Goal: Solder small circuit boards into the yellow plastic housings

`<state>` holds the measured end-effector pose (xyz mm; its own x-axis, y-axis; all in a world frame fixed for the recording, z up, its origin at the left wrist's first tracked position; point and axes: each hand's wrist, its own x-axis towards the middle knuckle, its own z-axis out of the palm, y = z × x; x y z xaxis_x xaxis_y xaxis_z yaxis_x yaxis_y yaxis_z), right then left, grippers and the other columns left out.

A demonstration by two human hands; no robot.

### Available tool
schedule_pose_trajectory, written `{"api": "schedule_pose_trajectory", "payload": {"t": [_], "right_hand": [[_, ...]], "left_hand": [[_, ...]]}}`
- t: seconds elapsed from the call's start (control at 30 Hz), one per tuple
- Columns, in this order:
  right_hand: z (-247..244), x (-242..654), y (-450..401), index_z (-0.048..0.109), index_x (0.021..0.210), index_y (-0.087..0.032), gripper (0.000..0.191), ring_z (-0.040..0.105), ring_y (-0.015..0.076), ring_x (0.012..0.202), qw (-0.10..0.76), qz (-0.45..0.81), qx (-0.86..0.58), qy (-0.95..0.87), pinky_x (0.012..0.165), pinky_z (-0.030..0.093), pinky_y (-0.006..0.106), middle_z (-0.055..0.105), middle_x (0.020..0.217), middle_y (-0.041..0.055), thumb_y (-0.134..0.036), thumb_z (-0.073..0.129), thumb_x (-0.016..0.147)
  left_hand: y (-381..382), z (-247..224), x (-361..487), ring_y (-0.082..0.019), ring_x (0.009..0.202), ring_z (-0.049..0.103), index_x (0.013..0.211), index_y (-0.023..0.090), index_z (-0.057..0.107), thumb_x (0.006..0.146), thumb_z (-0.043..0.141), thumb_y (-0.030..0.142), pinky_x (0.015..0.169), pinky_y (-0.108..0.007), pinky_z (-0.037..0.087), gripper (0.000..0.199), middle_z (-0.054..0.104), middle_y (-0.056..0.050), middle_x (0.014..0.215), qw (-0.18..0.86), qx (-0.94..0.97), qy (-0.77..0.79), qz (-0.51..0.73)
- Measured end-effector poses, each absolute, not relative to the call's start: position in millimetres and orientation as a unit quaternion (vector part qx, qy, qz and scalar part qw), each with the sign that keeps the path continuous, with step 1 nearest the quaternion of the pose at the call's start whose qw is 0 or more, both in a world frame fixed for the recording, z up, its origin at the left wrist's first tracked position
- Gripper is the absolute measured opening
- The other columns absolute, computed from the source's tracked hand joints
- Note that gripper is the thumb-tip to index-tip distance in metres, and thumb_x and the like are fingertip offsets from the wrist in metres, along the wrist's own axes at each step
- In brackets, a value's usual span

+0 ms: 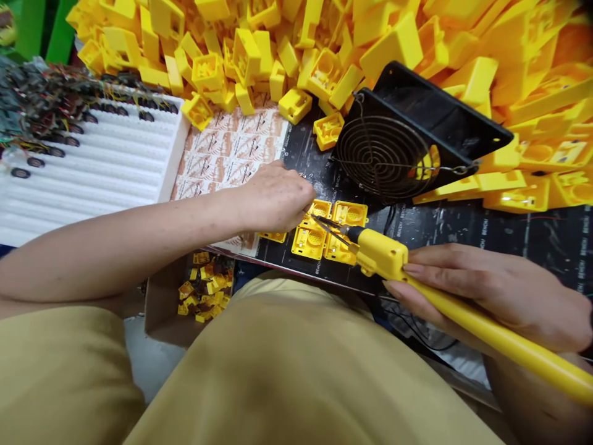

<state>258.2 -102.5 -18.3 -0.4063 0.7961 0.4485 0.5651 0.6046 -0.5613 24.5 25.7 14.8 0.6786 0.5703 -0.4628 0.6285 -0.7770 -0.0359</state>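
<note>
Pile: yellow plastic housings (393, 43) heaped from 10 to 3 o'clock.
Tray: white foam tray (83, 185) at 9 o'clock, wired parts laid along its far edge.
Fan: wire-guarded fan (384, 154) seen at 1 o'clock on black work mat (463, 235).
Right hand (491, 290): closed firmly around yellow soldering iron (382, 253), tip held at the work.
Left hand (274, 199): fingers curled over four housings (309, 242) at centre; hold cannot be told.

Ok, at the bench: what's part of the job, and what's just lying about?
Job:
left hand
right hand, holding a soldering iron
yellow housings on the black mat
fan, probably

Lying about:
heap of yellow housings
white foam tray
cardboard box of yellow bits
</note>
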Motion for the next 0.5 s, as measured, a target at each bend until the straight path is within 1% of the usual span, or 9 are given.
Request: {"api": "schedule_pose_trajectory", "payload": {"t": [0.07,0.2,0.3,0.4,0.43,0.5], "right_hand": [[-17.3,256.3,-99.4,0.058,0.088,-0.023,0.009,0.066,0.0080,0.066,0.363,0.142,-0.388,-0.835,0.063,0.057,0.017,0.067,0.071,0.0006,-0.029,0.063,0.093],[-15.4,252.0,-92.2,0.059,0.083,-0.023,0.013,0.067,0.0091,0.064,0.354,0.134,-0.389,-0.840,0.063,0.057,0.017,0.066,0.069,-0.0006,-0.030,0.063,0.092],[-13.3,249.1,-85.4,0.059,0.083,-0.022,0.013,0.067,0.0096,0.063,0.357,0.121,-0.357,-0.855,0.064,0.058,0.017,0.067,0.068,-0.0023,-0.024,0.072,0.085],[-9.7,250.3,-81.2,0.060,0.087,-0.020,0.018,0.067,0.0090,0.064,0.365,0.095,-0.311,-0.872,0.066,0.058,0.017,0.067,0.069,-0.0016,-0.017,0.076,0.080],[-8.5,252.2,-81.5,0.060,0.087,-0.020,0.015,0.067,0.0087,0.065,0.364,0.098,-0.313,-0.872,0.067,0.058,0.017,0.067,0.070,-0.0009,-0.018,0.075,0.082],[-6.7,257.9,-84.4,0.060,0.086,-0.022,0.009,0.067,0.0083,0.067,0.343,0.116,-0.351,-0.863,0.068,0.057,0.018,0.067,0.072,0.0004,-0.026,0.067,0.090]], "left_hand": [[27.1,16.4,26.5,-0.019,0.075,0.065,0.083,0.019,0.072,0.084,0.050,0.021,0.080,-0.034,0.042,0.022,0.073,-0.006,0.079,0.068,0.913,0.326,-0.234],[28.4,17.8,30.3,-0.020,0.077,0.065,0.082,0.019,0.072,0.085,0.051,0.023,0.081,-0.034,0.041,0.022,0.072,-0.006,0.076,0.062,0.911,0.323,-0.250],[28.5,18.5,33.2,-0.021,0.079,0.066,0.085,0.018,0.072,0.087,0.050,0.024,0.080,-0.034,0.041,0.023,0.073,-0.007,0.079,0.046,0.910,0.313,-0.268],[28.0,19.2,34.7,-0.021,0.079,0.066,0.089,0.018,0.072,0.088,0.049,0.025,0.078,-0.034,0.041,0.024,0.074,-0.008,0.083,0.030,0.911,0.305,-0.276],[27.7,19.4,34.9,-0.020,0.079,0.066,0.089,0.018,0.072,0.088,0.049,0.024,0.077,-0.033,0.040,0.024,0.074,-0.007,0.083,0.027,0.910,0.305,-0.278],[27.2,19.6,35.1,-0.020,0.077,0.066,0.088,0.017,0.072,0.087,0.051,0.021,0.075,-0.033,0.040,0.021,0.074,-0.007,0.083,0.026,0.909,0.307,-0.281]]}}
